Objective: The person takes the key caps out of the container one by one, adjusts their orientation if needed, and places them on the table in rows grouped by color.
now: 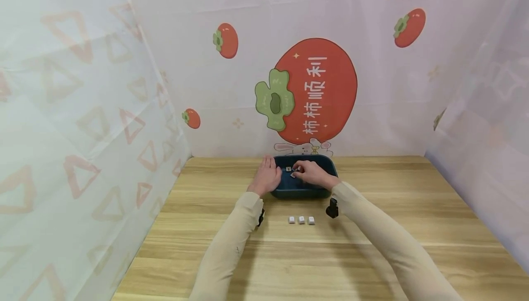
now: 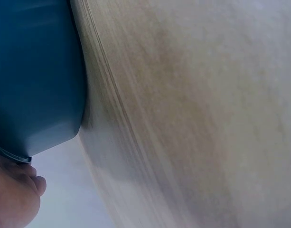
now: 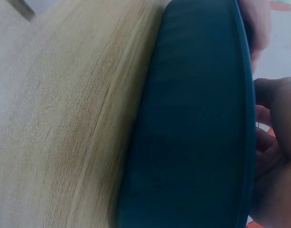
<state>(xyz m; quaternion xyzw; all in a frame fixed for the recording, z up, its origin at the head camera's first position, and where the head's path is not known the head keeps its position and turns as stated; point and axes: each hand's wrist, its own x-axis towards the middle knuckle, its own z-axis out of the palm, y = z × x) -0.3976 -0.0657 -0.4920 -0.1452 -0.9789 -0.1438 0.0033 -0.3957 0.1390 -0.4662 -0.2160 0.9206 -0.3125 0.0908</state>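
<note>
left hand (image 1: 266,177), fingers straight, against left end of dark blue bin (image 1: 303,194); right hand (image 1: 312,173) over small pieces (image 1: 288,169) inside, whether pinching one cannot tell; three white keycaps (image 1: 301,220) on table (image 1: 198,227) before bin.

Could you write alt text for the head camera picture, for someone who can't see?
A person's right hand reaches into a dark blue tray among small pieces; whether it grips one is unclear. The left hand rests at the tray's left rim. Three small white blocks sit in a row on the wooden table, nearer the viewer.
</note>
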